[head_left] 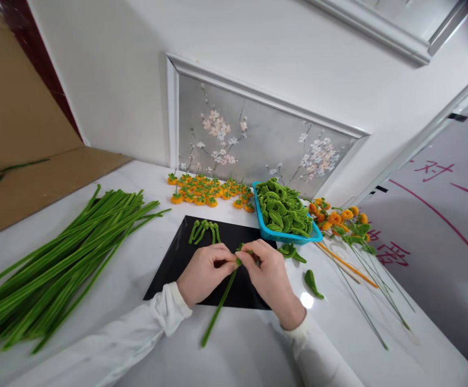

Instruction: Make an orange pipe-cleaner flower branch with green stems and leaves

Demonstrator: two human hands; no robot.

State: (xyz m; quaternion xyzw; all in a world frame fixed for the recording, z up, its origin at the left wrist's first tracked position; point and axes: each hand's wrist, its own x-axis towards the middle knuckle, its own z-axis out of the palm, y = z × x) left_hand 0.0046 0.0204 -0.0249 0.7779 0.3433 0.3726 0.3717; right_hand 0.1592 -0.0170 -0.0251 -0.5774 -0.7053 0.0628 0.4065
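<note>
My left hand [208,271] and my right hand [272,279] meet over a black mat [165,274], both with fingers pinched on one green pipe cleaner [220,310]. Its long free end slants down toward me past the mat's near edge. My fingertips partly hide its upper end, which looks bent. On the mat's far left part lie several short, bent green pipe cleaner pieces [204,231]. Just right of my right hand, small green pipe cleaner leaves [292,252] rest at the mat's edge, and a single leaf [312,284] lies farther right.
A large bundle of green pipe cleaners [68,258] covers the table's left side. Orange flower heads [201,191] stand at the back. A blue basket [284,237] holds heaped green leaves. Orange flowers on stems [338,217] and thin wires [358,295] lie at right.
</note>
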